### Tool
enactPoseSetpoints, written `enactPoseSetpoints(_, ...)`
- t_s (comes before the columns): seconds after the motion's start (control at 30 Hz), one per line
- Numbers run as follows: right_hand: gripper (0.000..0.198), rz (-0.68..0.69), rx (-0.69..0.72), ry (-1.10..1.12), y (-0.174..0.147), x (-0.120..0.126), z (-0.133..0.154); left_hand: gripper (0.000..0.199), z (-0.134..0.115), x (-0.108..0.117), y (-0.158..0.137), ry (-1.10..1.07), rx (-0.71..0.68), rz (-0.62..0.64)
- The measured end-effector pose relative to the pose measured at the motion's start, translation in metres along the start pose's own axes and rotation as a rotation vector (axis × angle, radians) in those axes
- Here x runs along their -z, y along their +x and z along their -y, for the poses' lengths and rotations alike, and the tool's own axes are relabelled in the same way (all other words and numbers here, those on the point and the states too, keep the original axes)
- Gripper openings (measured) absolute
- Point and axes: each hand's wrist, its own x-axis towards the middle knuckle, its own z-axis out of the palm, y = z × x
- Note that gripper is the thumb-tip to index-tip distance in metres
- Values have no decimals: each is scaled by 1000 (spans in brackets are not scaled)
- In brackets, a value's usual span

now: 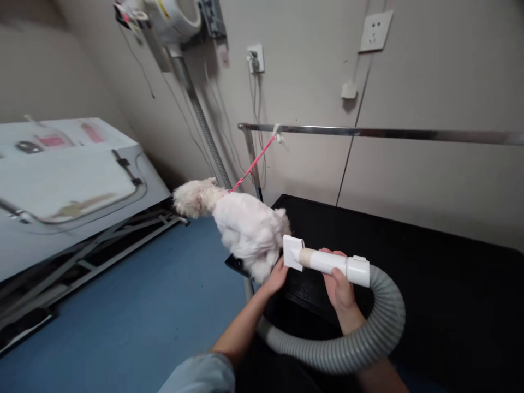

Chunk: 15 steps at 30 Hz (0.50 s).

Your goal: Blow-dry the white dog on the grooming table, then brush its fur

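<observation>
A white fluffy dog [249, 218] stands at the left end of the black table, its head turned away to the left. A pink leash [256, 162] runs from its neck up to a metal bar [319, 130]. My right hand [340, 292] is wrapped around the white handle of a vacuum grooming brush [327, 262]. The brush's flat head is close by the dog's rump; contact is unclear. My left hand [276, 278] touches the dog's hindquarters, its fingers largely hidden by fur and the brush head. A grey ribbed hose [347, 349] curves from the handle beneath my forearms.
At left, a pale grooming table [69, 180] with bottles stands on a metal scissor frame. A wall-mounted dryer [176, 22] has a hanging hose [200, 117]. Wall sockets [256, 59] and cables are behind. Blue floor [135, 300] lies beside the black table [442, 273].
</observation>
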Motion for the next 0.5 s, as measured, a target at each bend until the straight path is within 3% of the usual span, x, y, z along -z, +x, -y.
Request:
enactPoseSetpoints(0.07, 48, 93, 27, -71, 9, -5, 5, 7, -21, 26, -11, 403, -45, 105)
enactPoseSetpoints(0.1, 48, 126, 39, -97, 14, -9, 6, 12, -35, 37, -10, 553, -172, 40)
enactPoseSetpoints(0.17, 49, 151, 74, -132, 23, -17, 3, 18, -69, 53, 6, 686, -446, -308)
enactPoseSetpoints(0.2, 49, 153, 92, -144, 27, -21, 0, 21, -85, 56, 20, 696, -500, -459)
enactPoseSetpoints(0.23, 49, 161, 101, -152, 29, -25, -4, 25, -98, 55, 36, 695, -460, -493)
enactPoseSetpoints(0.33, 48, 196, 103, -163, 29, -33, -15, 35, -107, 36, 78, 609, -276, -291)
enactPoseSetpoints(0.5, 47, 203, 270, -240, 21, -32, -19, 35, -56, -2, 85, 575, -193, -76)
